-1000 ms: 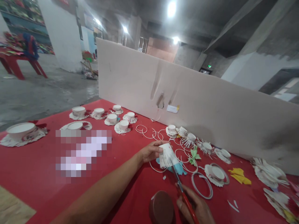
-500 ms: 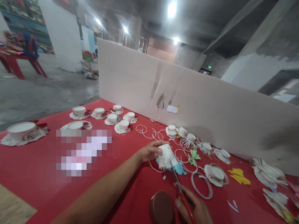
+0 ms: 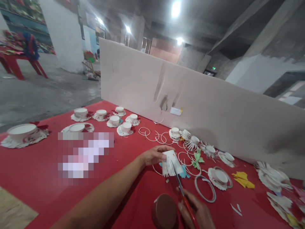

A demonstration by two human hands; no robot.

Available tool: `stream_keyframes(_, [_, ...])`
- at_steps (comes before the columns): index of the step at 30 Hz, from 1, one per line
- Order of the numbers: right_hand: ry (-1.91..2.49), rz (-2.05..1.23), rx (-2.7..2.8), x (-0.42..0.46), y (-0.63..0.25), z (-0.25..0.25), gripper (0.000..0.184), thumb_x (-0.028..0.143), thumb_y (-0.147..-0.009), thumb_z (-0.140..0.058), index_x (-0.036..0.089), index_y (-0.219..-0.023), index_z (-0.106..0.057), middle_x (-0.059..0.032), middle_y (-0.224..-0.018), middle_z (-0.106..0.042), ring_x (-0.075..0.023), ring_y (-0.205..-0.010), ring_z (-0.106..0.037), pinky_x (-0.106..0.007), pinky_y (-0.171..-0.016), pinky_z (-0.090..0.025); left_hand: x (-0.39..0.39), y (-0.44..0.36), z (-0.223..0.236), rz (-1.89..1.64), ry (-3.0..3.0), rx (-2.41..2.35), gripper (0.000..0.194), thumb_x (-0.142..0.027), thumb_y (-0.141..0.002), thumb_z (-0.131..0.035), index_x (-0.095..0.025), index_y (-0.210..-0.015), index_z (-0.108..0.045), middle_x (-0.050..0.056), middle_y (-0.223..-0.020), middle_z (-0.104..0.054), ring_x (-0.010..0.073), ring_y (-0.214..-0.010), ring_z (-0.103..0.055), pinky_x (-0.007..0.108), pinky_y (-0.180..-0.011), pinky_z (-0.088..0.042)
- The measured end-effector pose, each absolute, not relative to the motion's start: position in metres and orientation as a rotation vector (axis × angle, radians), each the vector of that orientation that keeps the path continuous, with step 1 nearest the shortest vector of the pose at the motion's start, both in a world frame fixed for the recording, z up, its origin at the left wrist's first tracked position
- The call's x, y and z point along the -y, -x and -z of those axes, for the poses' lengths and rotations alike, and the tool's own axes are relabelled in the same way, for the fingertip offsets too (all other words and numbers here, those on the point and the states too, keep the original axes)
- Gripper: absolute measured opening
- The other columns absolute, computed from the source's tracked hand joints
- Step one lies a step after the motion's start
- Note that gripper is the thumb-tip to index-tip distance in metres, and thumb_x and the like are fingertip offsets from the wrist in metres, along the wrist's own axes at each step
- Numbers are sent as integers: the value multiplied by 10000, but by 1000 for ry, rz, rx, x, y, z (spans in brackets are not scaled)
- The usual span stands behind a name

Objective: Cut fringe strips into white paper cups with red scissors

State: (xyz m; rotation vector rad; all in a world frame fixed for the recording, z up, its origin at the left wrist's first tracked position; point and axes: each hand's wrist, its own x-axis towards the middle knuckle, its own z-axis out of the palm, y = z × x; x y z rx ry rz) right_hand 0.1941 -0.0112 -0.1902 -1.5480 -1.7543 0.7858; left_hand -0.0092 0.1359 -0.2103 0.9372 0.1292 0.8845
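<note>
My left hand (image 3: 156,155) pinches a white paper cup (image 3: 172,161) whose side is slit into thin strips along one part. The rest of its wall is uncut. My right hand (image 3: 196,208) is closed around the red handles of a pair of scissors (image 3: 183,192). The scissor blades reach up to the cup's lower edge, among the strips. Behind the cup lies a blue piece of paper (image 3: 184,171), partly covered. A brown round object (image 3: 165,210) stands on the red tabletop just left of my right hand.
White cut rings (image 3: 162,137) lie beyond my hands. Fringed paper cups (image 3: 125,128) stand upside down at the left, others (image 3: 220,176) at the right. Grey rings (image 3: 205,189), yellow paper (image 3: 243,180) and green paper (image 3: 198,159) lie to the right. A white board (image 3: 133,76) stands along the back edge.
The cup has turned a little in my left hand, so more of its uncut side shows. The scissors have stayed close to its edge with only a slight shift.
</note>
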Motion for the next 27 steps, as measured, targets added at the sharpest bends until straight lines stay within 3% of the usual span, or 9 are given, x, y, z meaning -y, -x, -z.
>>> stream_keyframes(3, [1533, -783, 1753, 12, -193, 192, 782, 718, -685, -473, 49, -1039, -668, -180, -928, -719, -213, -715, -698, -185, -623, -525, -136, 9, 211, -883, -945, -132, 513, -160, -595, -716, -143, -1096, -611, 149, -1151, -607, 264, -1037, -559, 360, -860, -397])
stream_keyframes(7, [1587, -819, 1752, 12, -192, 193, 853, 742, -666, -468, 19, -1084, -640, -127, -711, -720, -181, -585, -673, -180, -567, -518, -135, 10, 209, -877, -959, -138, 520, -174, -587, -727, -146, -1093, -612, 146, -1127, -615, 263, -1024, -563, 356, -842, -404])
stream_keyframes(13, [1541, -758, 1793, 10, -195, 196, 760, 714, -699, -457, 75, -1053, -669, -169, -989, -707, -234, -814, -697, -191, -657, -531, -135, 9, 208, -862, -980, -140, 532, -181, -571, -738, -147, -1087, -615, 143, -1122, -615, 260, -1019, -559, 358, -844, -401])
stream_keyframes(21, [1579, -749, 1789, 11, -191, 189, 846, 739, -681, -446, 15, -1069, -648, -195, -965, -709, -260, -859, -689, -205, -700, -536, -133, 8, 205, -830, -1004, -161, 531, -173, -548, -758, -147, -1063, -631, 137, -1106, -618, 260, -1014, -559, 354, -836, -403])
stream_keyframes(27, [1530, -699, 1774, 12, -190, 193, 733, 690, -706, -474, 65, -1030, -677, -168, -931, -725, -233, -819, -700, -175, -654, -530, -133, 7, 206, -819, -1004, -166, 550, -168, -551, -752, -147, -1085, -620, 142, -1137, -603, 271, -1055, -538, 358, -851, -395])
